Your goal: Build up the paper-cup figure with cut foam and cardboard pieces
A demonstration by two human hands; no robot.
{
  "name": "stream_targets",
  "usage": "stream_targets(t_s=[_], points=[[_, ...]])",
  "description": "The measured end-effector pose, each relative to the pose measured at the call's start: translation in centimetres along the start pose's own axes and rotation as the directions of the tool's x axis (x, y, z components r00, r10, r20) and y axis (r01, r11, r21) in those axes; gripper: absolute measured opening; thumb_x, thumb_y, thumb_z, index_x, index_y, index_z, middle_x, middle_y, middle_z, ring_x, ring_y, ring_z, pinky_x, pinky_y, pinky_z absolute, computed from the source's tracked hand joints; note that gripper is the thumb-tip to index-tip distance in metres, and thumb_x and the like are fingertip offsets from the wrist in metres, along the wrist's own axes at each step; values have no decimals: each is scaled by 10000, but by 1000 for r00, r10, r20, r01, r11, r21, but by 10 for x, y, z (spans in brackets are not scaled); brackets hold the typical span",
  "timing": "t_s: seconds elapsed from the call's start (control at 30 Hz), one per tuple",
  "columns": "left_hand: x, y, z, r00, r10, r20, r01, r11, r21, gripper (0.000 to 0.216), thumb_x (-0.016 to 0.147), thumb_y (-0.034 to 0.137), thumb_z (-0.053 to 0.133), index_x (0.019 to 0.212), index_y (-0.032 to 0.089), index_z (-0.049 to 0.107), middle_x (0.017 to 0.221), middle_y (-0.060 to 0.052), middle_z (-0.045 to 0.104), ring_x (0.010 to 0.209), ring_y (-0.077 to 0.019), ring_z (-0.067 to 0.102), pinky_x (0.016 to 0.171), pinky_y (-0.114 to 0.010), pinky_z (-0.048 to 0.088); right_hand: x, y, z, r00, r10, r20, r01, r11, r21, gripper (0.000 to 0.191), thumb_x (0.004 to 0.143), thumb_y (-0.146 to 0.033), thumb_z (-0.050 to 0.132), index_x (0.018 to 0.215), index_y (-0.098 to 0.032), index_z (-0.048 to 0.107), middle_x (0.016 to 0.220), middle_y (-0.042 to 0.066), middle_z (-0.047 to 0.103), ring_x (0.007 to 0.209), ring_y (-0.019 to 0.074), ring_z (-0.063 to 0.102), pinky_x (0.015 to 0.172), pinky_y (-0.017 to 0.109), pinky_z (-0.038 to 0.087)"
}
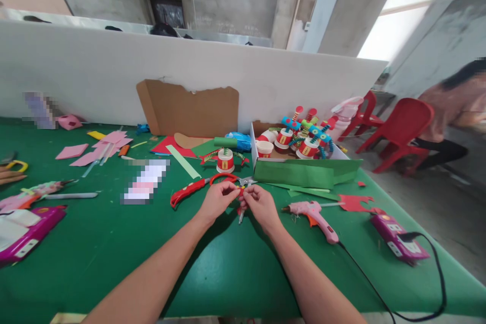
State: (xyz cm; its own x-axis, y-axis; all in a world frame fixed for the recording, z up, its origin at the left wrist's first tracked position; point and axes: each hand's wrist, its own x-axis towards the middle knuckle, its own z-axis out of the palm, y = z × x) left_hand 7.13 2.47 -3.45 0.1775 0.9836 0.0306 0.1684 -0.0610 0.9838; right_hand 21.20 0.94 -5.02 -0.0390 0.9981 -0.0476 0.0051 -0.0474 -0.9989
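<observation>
Small red piece [241, 192] over tabletop [125, 243], between near and far edges. Left hand [219, 200], right hand [260, 204]: fingertip grip pinching it from both sides. Probably paper: light, bendable, easily creased; best held lightly by edges.

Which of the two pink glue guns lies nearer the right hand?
The glue gun to the right of the right hand, pointing left. The other glue gun is at far left, beyond the left hand, pointing right.

My left forearm [152, 266] and right forearm [306, 271] extend over the near edge of the counter [224, 278], angled inward. Left fingers [225, 190] and right fingers [255, 194] curled, pinching, tips nearly meeting. Both forearms bare.
</observation>
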Motion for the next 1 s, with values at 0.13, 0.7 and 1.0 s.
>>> stream_targets(t_s=[0.13,0.7,1.0], points=[[-1,6,-7,990,-141,-15,141,988,69,269,686,423,596,668,154,589,531,41,517,437,-70,412,424,-190,315,1,-3,-17,970,-237,49,236,879,-414,161,835,-230,466,866,-196,620,784,42,664,712,175,628,699,314,505],[-16,11,-32,978,67,200,-197,629,752,306,817,252,439,617,184,661,600,-32,656,553,-148,569,504,-231,322,-1,-18,-30,930,-156,332,362,241,-901,202,898,-188,433,947,-230,624,858,52,611,798,181,553,654,249,360],[-42,-13,-49,887,153,435,-459,395,796,417,779,102,425,1079,257,670,828,-39,696,754,-177,641,637,-242,433,-7,-13,-13,993,-90,-73,95,993,76,213,719,-329,632,705,-221,449,526,-81,455,470,96,443,507,220,367]])
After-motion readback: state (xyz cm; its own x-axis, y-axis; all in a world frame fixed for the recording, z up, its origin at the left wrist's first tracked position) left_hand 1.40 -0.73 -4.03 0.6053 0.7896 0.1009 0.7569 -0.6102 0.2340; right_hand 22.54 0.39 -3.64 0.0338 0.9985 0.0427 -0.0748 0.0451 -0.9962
